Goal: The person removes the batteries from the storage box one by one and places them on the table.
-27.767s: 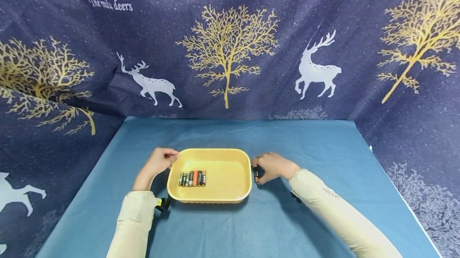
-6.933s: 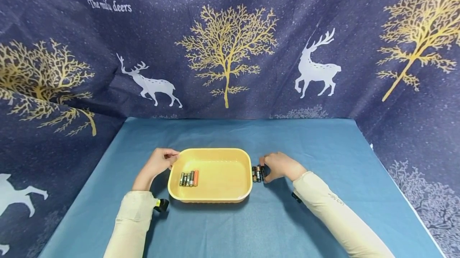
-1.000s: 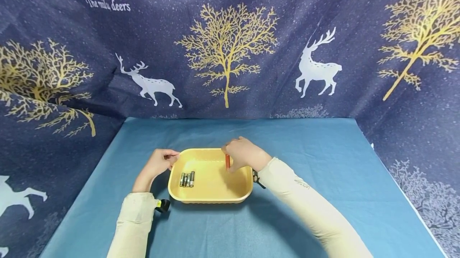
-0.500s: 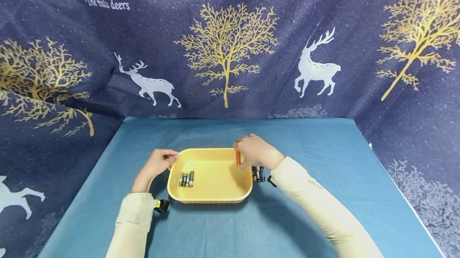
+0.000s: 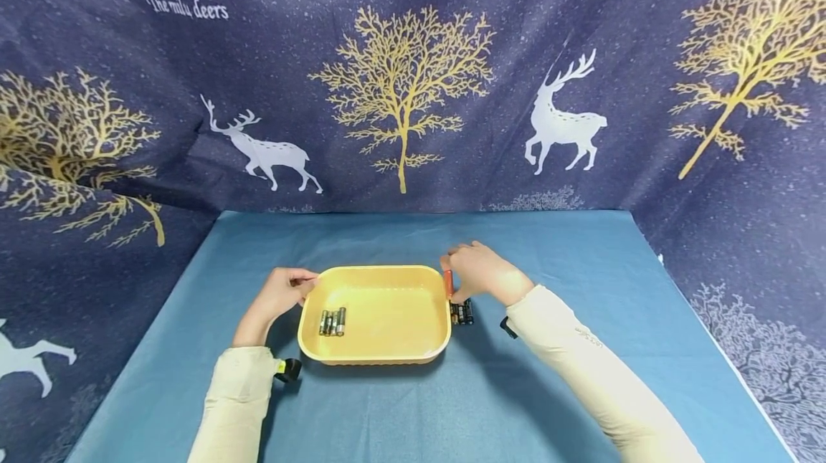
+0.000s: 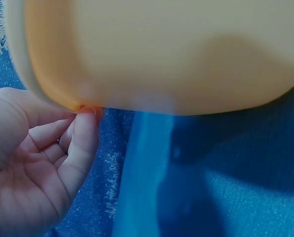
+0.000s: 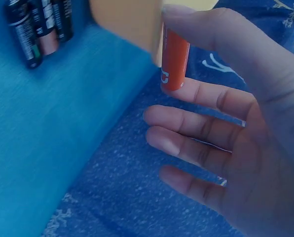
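My left hand [image 5: 277, 300] pinches the rim of a yellow plastic tray [image 5: 374, 360] at its far left corner; the left wrist view shows thumb and finger meeting on that rim. My right hand [image 5: 482, 273] holds an orange battery [image 5: 448, 284] just over the tray's right edge. In the right wrist view the battery [image 7: 175, 61] sits between thumb and index fingertip, the other fingers spread below. Several dark batteries [image 5: 332, 322] lie side by side inside the tray at the left. Outside the right wall, a row of dark batteries [image 5: 462, 312] rests on the cloth, partly behind my right hand.
A blue cloth [image 5: 400, 413] covers the table. Behind it hangs a dark blue curtain [image 5: 477, 162] printed with trees and deer. A black wrist camera [image 5: 288, 370] sits by my left sleeve, close to the tray's near left corner.
Dark batteries have gone from the tray to the cloth at its right since the oldest frame. Within the last second my right hand carried the orange battery rightward from above the tray. The left hand stays put.
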The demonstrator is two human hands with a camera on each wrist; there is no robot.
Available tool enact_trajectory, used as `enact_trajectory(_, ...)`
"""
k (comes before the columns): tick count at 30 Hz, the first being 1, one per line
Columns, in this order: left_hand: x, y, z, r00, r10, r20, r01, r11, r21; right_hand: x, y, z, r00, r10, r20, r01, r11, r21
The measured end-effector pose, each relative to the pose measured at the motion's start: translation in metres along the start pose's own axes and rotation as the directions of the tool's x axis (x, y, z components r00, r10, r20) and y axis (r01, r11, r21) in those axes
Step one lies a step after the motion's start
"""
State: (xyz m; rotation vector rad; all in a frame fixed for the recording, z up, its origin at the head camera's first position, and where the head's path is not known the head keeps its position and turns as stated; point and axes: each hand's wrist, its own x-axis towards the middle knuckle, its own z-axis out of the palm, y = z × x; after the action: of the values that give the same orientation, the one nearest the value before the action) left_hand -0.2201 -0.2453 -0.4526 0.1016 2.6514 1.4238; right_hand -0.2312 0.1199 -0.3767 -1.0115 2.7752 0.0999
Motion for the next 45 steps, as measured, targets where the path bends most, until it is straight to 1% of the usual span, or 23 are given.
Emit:
enact_trajectory(3, -0.001, 0.0, 0.001, 1.0, -0.013, -0.005, 0.013, 1.0, -0.003, -0.005, 0.006, 0.005, 1.0, 0.004, -0.011, -0.004, 1.0, 0.018)
enact_trajectory(5, -0.002, -0.001, 0.002, 1.0, -0.005, 0.0, 0.005, 1.0, 0.004, -0.009, 0.01, 0.009, 1.0, 0.013, -0.014, -0.013, 1.0, 0.028)
enact_trajectory(9, -0.001, 0.0, 0.003, 1.0, -0.015, -0.002, 0.015, 1.0, 0.004, -0.015, 0.017, 0.017, 0.999, 0.025, -0.022, -0.024, 0.999, 0.025)
enact_trajectory(14, 0.0, 0.001, 0.001, 1.0, -0.015, -0.008, 0.015, 1.0, 0.014, -0.019, 0.021, 0.026, 1.0, 0.027, -0.01, -0.026, 0.998, 0.055)
enact_trajectory(20, 0.001, 0.0, 0.0, 1.0, 0.0, -0.002, 0.0, 1.0, 0.01, -0.02, 0.027, 0.042, 0.999, 0.043, 0.022, -0.045, 0.996, 0.076)
enact_trajectory(26, 0.001, 0.001, 0.0, 1.0, -0.005, -0.008, 0.005, 1.0, 0.015, -0.02, 0.03, 0.058, 0.999, 0.038, 0.031, -0.041, 0.993, 0.115)
enact_trajectory(35, 0.0, 0.002, 0.0, 1.0, -0.021, -0.006, 0.021, 1.0, 0.015, -0.018, 0.027, 0.062, 0.996, 0.068, 0.061, -0.075, 0.989, 0.128)
enact_trajectory(40, 0.0, 0.003, 0.0, 1.0, -0.013, -0.004, 0.013, 1.0, 0.009, -0.019, 0.024, 0.061, 0.996, 0.06, 0.06, -0.067, 0.991, 0.117)
enact_trajectory(45, 0.001, 0.003, 0.0, 1.0, -0.023, 0.0, 0.023, 1.0, 0.011, -0.019, 0.025, 0.061, 0.996, 0.066, 0.066, -0.073, 0.991, 0.116)
